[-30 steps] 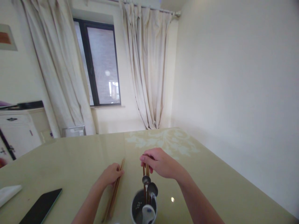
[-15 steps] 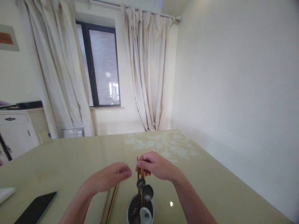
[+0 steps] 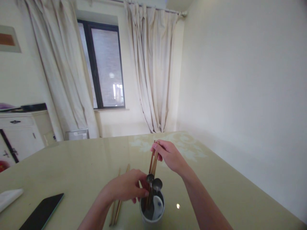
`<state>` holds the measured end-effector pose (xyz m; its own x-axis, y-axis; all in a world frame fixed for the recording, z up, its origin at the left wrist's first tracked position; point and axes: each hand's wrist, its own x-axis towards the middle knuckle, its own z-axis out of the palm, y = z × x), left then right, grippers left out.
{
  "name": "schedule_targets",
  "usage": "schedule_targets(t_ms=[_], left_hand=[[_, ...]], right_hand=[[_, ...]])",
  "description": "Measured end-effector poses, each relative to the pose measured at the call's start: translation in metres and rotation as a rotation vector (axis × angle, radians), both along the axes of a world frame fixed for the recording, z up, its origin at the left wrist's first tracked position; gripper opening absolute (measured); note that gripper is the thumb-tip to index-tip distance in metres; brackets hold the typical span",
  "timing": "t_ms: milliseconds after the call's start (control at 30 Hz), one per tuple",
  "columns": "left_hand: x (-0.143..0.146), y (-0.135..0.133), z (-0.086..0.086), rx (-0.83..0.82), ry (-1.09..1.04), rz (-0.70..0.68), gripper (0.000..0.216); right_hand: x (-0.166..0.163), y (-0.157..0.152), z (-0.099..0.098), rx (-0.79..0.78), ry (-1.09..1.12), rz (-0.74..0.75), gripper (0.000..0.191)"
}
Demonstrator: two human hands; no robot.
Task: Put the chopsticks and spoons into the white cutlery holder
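A white utensil cup (image 3: 153, 221) stands on the table in front of me. Chopsticks (image 3: 154, 161) lean up out of it, beside two dark metal spoons (image 3: 157, 184) and a white spoon (image 3: 157, 206) with a blue mark. My right hand (image 3: 169, 155) pinches the upper ends of the chopsticks. By the cup's left rim, my left hand (image 3: 131, 185) has its thumb and fingers apart, close to the chopsticks' lower part; whether it touches them is unclear. Some loose chopsticks (image 3: 118, 210) lie on the table, partly hidden under my left hand.
A black phone-like slab (image 3: 43, 210) and a white object (image 3: 11, 198) lie on the left of the glossy table (image 3: 83, 159). A wall (image 3: 244, 95) runs along the table's right side. Curtains and a window stand beyond the far edge.
My right hand has risen and shifted right, with the chopsticks tilting right. My left hand has come rightward and down to the cup's rim. The cup appears further right in view.
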<state>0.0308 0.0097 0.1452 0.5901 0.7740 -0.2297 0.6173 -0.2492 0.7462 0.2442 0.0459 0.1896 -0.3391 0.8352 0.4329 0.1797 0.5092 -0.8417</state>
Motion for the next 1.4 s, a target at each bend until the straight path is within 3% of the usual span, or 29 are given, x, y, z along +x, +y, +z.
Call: schedule_targets(t_ms=[233,400,533,633,767,833,933,1000,1133,1267,1400], left_hand=[[0.011,0.006,-0.003,0.074,-0.078,0.075,0.026],[0.015,0.014,-0.011,0.27,-0.076,0.146,0.028],[0.013,0.024,-0.02,0.311,-0.111,0.201,0.028],[0.007,0.028,-0.017,0.337,-0.155,0.259,0.035],[0.001,0.008,0.017,0.543,-0.302,0.469,0.046],[0.001,-0.01,0.037,0.59,-0.354,0.44,0.048],[0.003,-0.028,0.055,0.548,-0.344,0.278,0.048],[0.002,-0.03,0.057,0.507,-0.303,0.224,0.038],[-0.007,-0.02,0.052,0.509,-0.242,0.226,0.043],[-0.011,-0.016,0.05,0.495,-0.266,0.263,0.037],[-0.012,-0.016,0.05,0.467,-0.225,0.235,0.039]], right_hand=[[0.027,-0.014,0.022,0.185,0.171,-0.316,0.039],[0.05,-0.022,0.033,0.373,0.372,-0.56,0.038],[0.052,-0.029,0.037,0.468,0.44,-0.628,0.036],[0.044,-0.034,0.039,0.487,0.456,-0.632,0.035],[0.021,-0.041,0.036,0.457,0.467,-0.588,0.035],[0.006,-0.046,0.033,0.402,0.452,-0.513,0.036],[-0.012,-0.05,0.028,0.29,0.421,-0.349,0.034],[-0.017,-0.049,0.025,0.215,0.413,-0.241,0.032],[-0.01,-0.04,0.022,0.115,0.406,-0.12,0.032],[-0.003,-0.038,0.02,0.221,0.296,-0.217,0.038],[-0.005,-0.043,0.019,0.232,0.179,-0.125,0.039]])
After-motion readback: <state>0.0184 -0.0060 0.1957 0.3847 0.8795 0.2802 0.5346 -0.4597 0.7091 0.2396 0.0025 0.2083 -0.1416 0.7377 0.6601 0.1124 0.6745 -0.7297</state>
